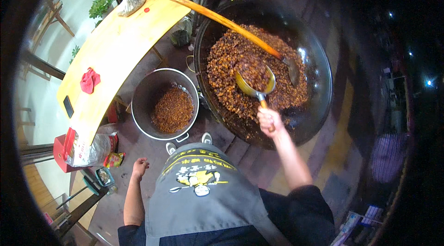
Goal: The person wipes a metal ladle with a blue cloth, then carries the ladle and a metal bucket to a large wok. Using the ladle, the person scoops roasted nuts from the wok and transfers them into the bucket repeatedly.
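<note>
My right hand [269,120] grips the wooden handle of a metal ladle [245,84] heaped with brown, diced food. The ladle is over a very large dark wok [321,83], which holds much of the same glossy brown food [225,69]. A long-handled spatula [215,15] rests with its blade in the food and its wooden handle reaching across to the table. Left of the wok, on the floor, stands a deep metal pot [140,96] with brown food [172,109] in its bottom. My left hand [140,168] hangs below the pot, fingers loosely curled, holding nothing visible.
A long wooden table [118,48] at the left bears a red cloth [90,80], a phone [68,106] and a tied plastic bag [131,2]. Below its near end are a printed sack [93,148] and a red box [60,152]. A dustpan [104,176] lies on the floor.
</note>
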`<state>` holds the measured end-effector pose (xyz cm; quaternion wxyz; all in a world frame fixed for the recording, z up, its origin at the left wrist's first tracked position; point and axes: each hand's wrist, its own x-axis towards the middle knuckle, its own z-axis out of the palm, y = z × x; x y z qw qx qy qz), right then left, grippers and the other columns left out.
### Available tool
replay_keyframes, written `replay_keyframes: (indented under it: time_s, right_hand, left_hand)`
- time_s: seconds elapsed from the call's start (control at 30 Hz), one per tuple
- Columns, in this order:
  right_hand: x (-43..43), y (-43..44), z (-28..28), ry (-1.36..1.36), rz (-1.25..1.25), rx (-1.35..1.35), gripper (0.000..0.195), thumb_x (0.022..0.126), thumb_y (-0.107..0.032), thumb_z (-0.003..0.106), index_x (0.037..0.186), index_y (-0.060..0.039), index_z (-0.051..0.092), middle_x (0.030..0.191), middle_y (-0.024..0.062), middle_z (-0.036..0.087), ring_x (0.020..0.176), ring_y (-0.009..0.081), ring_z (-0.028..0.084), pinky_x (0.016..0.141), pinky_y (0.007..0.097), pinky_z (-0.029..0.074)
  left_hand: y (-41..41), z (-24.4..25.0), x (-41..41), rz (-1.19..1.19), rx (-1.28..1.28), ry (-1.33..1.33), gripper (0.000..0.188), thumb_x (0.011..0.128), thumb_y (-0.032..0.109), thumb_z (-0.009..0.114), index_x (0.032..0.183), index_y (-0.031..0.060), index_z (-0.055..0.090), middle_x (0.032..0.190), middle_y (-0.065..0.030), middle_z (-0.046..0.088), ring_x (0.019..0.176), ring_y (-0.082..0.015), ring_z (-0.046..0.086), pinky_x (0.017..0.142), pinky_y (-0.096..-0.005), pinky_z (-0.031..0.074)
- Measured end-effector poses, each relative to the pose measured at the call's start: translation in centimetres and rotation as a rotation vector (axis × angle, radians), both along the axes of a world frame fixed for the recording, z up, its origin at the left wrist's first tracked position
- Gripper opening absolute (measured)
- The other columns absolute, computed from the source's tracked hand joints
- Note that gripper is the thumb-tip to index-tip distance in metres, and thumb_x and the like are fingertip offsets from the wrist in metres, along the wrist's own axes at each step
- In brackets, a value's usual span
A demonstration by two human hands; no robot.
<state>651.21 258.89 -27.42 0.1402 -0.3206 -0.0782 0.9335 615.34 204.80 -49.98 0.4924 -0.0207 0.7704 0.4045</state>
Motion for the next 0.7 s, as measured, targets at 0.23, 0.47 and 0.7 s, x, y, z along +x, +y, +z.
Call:
replay_keyframes:
  time_s: [0.23,0.47,0.7]
  right_hand:
    - [-0.1,-1.8,1.6,0.034,-0.040,0.056,0.002,0.095,-0.005,0.045,0.096,-0.0066,0.047,0.058,-0.0072,0.038,0.038,0.0001,0.036,0.032,0.0158,0.030]
    - [1.8,-3.5,2.8,0.021,-0.071,0.154,0.008,0.096,-0.005,0.045,0.101,-0.0048,0.050,0.058,-0.0062,0.038,0.039,0.0013,0.037,0.033,0.0172,0.032]
    - [2.9,-5.5,5.5,0.007,-0.090,0.181,0.006,0.093,-0.004,0.047,0.098,-0.0068,0.048,0.058,-0.0051,0.038,0.038,0.0021,0.034,0.032,0.0176,0.029]
  left_hand:
    - [0.7,0.2,-0.2,-0.035,0.004,0.024,0.035,0.082,0.006,0.053,0.117,0.0022,0.055,0.094,-0.0100,0.065,0.077,-0.0168,0.063,0.067,-0.0275,0.047]
    - [0.8,0.0,0.1,-0.054,-0.001,0.028,0.035,0.083,0.007,0.051,0.117,0.0014,0.055,0.094,-0.0109,0.066,0.078,-0.0167,0.063,0.065,-0.0281,0.046]
    - [0.6,-0.5,-0.1,-0.031,-0.012,0.013,0.036,0.084,0.008,0.050,0.119,0.0022,0.054,0.096,-0.0114,0.066,0.079,-0.0172,0.063,0.067,-0.0280,0.045]
